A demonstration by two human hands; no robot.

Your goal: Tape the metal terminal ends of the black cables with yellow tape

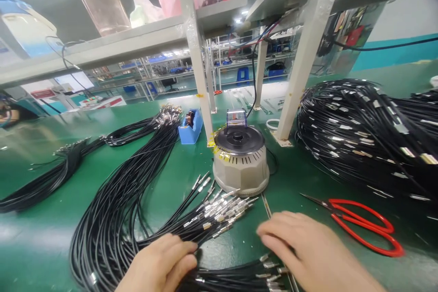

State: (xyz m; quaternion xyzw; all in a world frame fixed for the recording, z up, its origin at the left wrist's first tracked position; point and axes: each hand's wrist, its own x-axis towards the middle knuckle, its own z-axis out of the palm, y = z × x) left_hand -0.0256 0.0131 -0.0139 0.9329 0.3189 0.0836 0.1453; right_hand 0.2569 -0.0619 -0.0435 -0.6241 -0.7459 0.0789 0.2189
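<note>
My left hand [164, 260] is at the bottom, its fingers curled over a bundle of black cables [229, 271] that runs out to the right beneath it. Part of its grip is hidden. My right hand [290, 237] hovers above the metal terminals [272, 267] at that bundle's end, loosely bent, with a gap between thumb and fingers and no object visible in it. A larger looped cable bundle [106, 205] curves round on the left. Its silvery crimped ends [222, 210] fan out just beyond my hands.
Red-handled scissors [362, 223] lie to the right, before a big coil of black cables [359, 132]. Ahead stands a beige round device [241, 169] with a black top, beside a blue tape dispenser [190, 127]. White shelf posts [196, 64] rise from the green table [185, 164].
</note>
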